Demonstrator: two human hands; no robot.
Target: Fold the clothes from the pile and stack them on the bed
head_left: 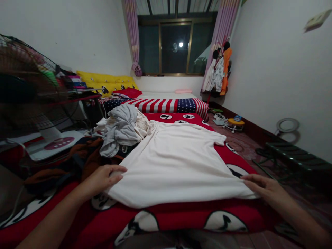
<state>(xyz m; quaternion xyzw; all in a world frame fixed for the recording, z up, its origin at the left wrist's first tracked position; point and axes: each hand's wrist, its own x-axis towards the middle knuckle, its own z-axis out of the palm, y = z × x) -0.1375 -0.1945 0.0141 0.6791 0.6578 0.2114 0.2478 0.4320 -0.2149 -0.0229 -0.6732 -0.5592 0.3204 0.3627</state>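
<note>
White T-shirt (176, 162) spread flat on red bedcover (181, 216), near hem toward the camera, collar at the far end. Left hand (102, 180) at the near left corner of the hem, fingers closed on the cloth. Right hand (264, 186) at the near right corner, fingers pinching the hem edge. Pile of grey and cream clothes (124, 129) just beyond the left shoulder of the shirt, touching it. Striped and starred blanket (168, 104) farther back, yellow pillows (106, 81) at far left. Fan (28, 90) close on the left. Dark window (176, 48) at the far wall, hanging clothes (219, 71) to its right.
</note>
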